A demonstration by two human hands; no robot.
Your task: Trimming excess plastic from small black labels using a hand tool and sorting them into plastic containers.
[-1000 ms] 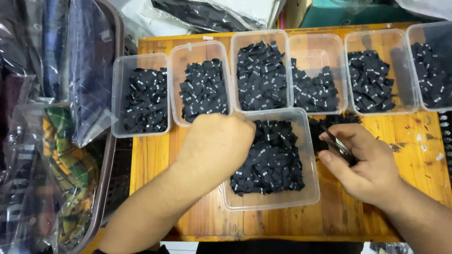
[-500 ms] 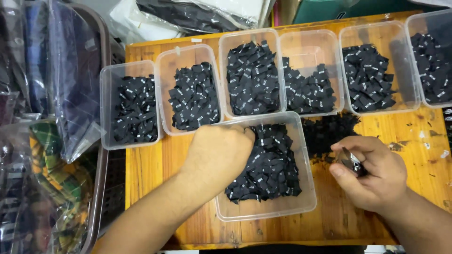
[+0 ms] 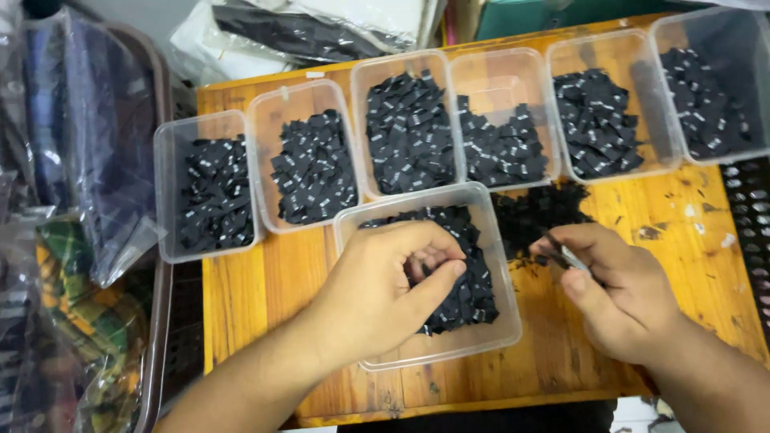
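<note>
Left hand (image 3: 385,297) pinches black tags (image 3: 461,265) inside the near tub (image 3: 489,341); right hand (image 3: 618,297), just right of it (nearer the loose pile (image 3: 533,212)), clamps a small metal tool (image 3: 573,256).

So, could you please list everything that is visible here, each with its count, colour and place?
wooden table: one, orange-brown, under everything.
back tubs: six, clear plastic, in a row along the far edge, each holding black tags.
front tub: one, clear, nearest the person, part filled with black tags.
loose tag pile: one heap, black, on the table right of the front tub.
bagged fabrics: several, dark blue and green check, at the left.
dark packets: a few, in clear wrap, behind the tubs.
left hand: in the front tub, fingers curled over tags.
right hand: beside the pile, pinching a small metal tool.
</note>
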